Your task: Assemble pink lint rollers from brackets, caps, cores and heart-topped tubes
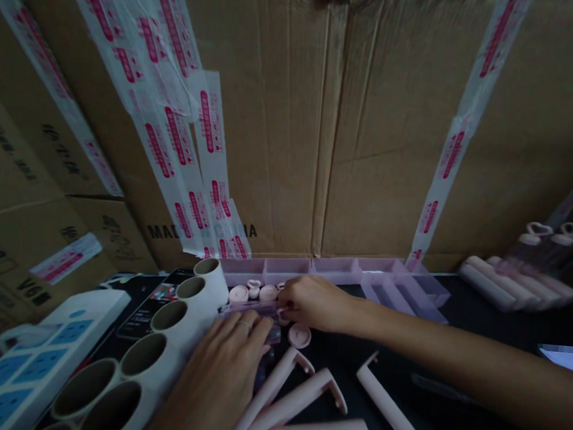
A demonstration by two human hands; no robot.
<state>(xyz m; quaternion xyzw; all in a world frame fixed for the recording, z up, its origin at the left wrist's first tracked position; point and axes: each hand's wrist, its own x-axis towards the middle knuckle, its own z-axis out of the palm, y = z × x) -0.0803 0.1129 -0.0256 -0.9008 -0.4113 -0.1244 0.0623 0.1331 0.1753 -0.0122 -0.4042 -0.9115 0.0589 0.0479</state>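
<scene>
My left hand (235, 348), with a ring on one finger, curls over a translucent purplish plastic piece (272, 335) that is mostly hidden beneath it. Just to the right, the fingers of my right hand (311, 302) are pinched together at a small pink part (283, 318), largely covered by the fingertips. Round pink caps lie around both hands: one cap (239, 294) behind my left fingers, another cap (268, 294) beside it, and a third cap (299, 336) below my right hand. A small pink heart-shaped loop piece (253, 288) stands between the rear caps.
White cardboard tubes (170, 316) line my left side, near a power strip (18, 359). Pink handle-like parts (295, 403) lie in front. A purple compartment tray (289, 269) sits against the large carton (382, 150). Pink cylinders (516, 285) and heart-topped pieces (531, 240) are far right.
</scene>
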